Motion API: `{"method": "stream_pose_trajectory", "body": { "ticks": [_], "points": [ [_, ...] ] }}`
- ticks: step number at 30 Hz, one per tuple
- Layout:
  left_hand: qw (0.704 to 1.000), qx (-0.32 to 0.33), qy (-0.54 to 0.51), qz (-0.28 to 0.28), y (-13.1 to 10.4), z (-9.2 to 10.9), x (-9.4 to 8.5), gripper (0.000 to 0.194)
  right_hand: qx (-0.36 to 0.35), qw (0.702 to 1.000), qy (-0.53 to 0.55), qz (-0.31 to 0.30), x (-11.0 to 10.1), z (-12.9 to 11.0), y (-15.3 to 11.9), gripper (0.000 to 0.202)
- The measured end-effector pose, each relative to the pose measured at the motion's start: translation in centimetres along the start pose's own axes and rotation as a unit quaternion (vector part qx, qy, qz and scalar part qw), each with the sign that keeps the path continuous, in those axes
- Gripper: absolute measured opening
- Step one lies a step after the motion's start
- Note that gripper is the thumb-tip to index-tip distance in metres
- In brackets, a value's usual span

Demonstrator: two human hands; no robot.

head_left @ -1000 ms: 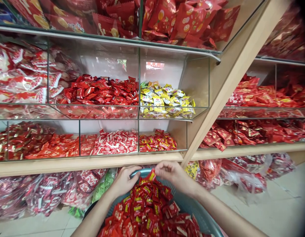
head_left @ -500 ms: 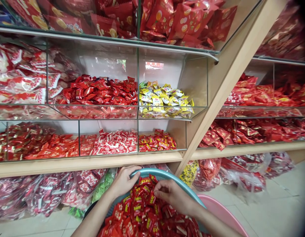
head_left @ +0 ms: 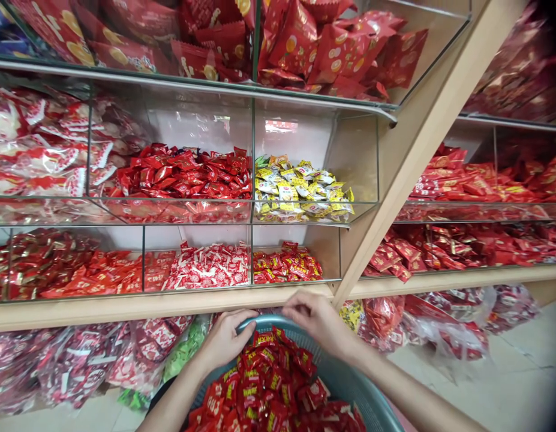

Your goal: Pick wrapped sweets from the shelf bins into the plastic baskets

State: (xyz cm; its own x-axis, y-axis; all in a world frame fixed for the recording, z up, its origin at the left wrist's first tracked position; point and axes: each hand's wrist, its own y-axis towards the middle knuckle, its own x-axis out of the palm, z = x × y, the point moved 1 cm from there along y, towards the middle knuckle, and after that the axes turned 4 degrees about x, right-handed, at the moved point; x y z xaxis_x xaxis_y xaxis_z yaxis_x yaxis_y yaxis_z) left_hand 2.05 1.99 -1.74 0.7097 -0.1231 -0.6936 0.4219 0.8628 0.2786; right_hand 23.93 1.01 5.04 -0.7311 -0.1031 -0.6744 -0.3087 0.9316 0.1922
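A teal plastic basket (head_left: 372, 393) is in front of me at the bottom, heaped with small red-wrapped candies (head_left: 264, 384) bearing yellow lettering. My left hand (head_left: 228, 339) grips its far rim, thumb on the inside. Over the far right part of the rim is my right hand (head_left: 316, 321), fingers curled together. Whatever those fingers may hold is hidden. Just beyond, in the bottom right compartment of the shelf, lie similar red and yellow candies (head_left: 289, 264).
A wooden shelf edge (head_left: 170, 309) runs just beyond the basket. Glass-fronted compartments above hold red-wrapped candies (head_left: 183, 174) and yellow-and-white candies (head_left: 300, 186). A slanting wooden post (head_left: 412, 162) stands right. Plastic bags of candy (head_left: 84, 360) lie beneath the shelf.
My right hand has risen from the candies in the basket, up and away to the rim near the shelf edge. My left hand stays on the rim. The view has tilted slightly.
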Motion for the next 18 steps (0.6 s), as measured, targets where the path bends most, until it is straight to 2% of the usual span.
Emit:
{"method": "stream_pose_trajectory", "body": {
  "ticks": [2,4,6,9,13,18],
  "points": [
    [1.0,-0.003,-0.002,0.003,0.0,0.0,0.0,0.027,-0.051,0.997,-0.047,0.034,-1.6,-0.3,2.8,0.015],
    [1.0,-0.011,-0.002,0.003,-0.1,-0.1,0.0,0.028,-0.072,0.987,-0.132,0.059,-2.8,-0.1,5.7,0.014],
    [1.0,-0.018,-0.003,-0.001,-0.1,-0.1,0.0,0.03,-0.049,0.978,-0.197,0.047,-3.4,0.5,8.5,0.02],
    [1.0,-0.027,-0.001,-0.005,-0.2,-0.1,-0.1,0.031,-0.017,0.975,-0.222,0.006,-3.3,1.6,11.6,0.026],
    [1.0,-0.025,0.009,-0.002,-0.3,-0.2,-0.1,0.03,0.024,0.975,-0.217,-0.049,-2.3,2.7,13.6,0.034],
    [1.0,-0.03,0.009,-0.004,-0.2,-0.7,0.0,0.031,0.048,0.978,-0.174,-0.103,-1.9,2.6,13.6,0.048]
  ]
}}
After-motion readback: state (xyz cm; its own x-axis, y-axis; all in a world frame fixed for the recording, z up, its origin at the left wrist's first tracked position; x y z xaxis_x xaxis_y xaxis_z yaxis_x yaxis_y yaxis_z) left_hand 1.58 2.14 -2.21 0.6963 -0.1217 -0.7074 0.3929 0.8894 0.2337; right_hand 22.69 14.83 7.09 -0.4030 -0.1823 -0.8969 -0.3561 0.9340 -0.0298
